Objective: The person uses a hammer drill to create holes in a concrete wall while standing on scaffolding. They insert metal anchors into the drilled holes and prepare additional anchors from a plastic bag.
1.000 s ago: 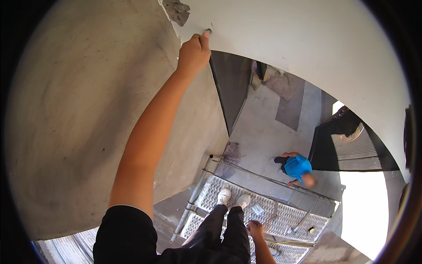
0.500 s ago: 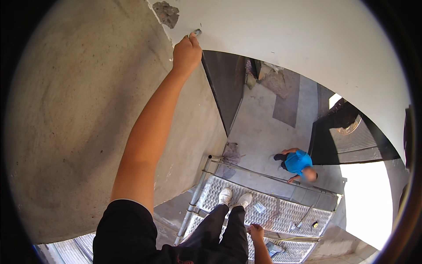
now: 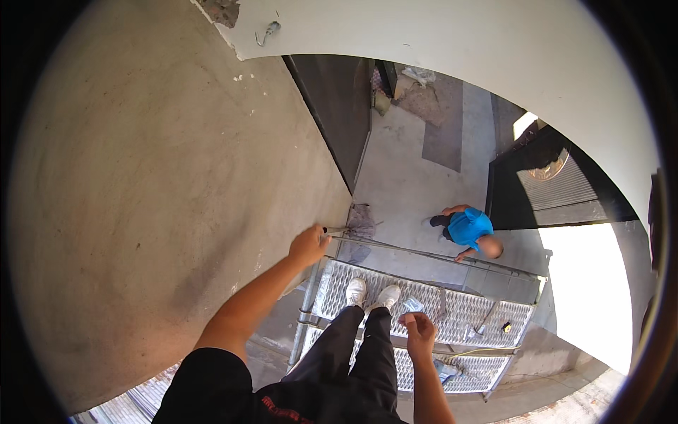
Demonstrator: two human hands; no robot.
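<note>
My left hand (image 3: 309,245) is curled at the top corner of the scaffold guardrail (image 3: 395,248), its fingers round the end of the metal post. Above and away from it, a metal hook (image 3: 268,32) sticks out of the white overhead surface (image 3: 452,42). My right hand (image 3: 420,331) hovers over the scaffold deck with fingers bent together; whether something small is between them cannot be seen. Near that hand lie a small clear plastic packet (image 3: 412,304) and a bluish tool (image 3: 446,371), whose kind is unclear. My white shoes (image 3: 357,291) rest on the perforated deck (image 3: 335,290).
A long-handled tool (image 3: 486,321) and a yellow-black tape measure (image 3: 506,327) lie on the deck's right side, beside a yellow cord (image 3: 487,350). Below, beyond the guardrail, stands a person in blue (image 3: 470,227). A concrete wall (image 3: 155,177) rises at left.
My left hand has let go of the overhead hook and come down to the guardrail corner. My right hand has risen slightly. The view has shifted, and the hook now shows fully.
</note>
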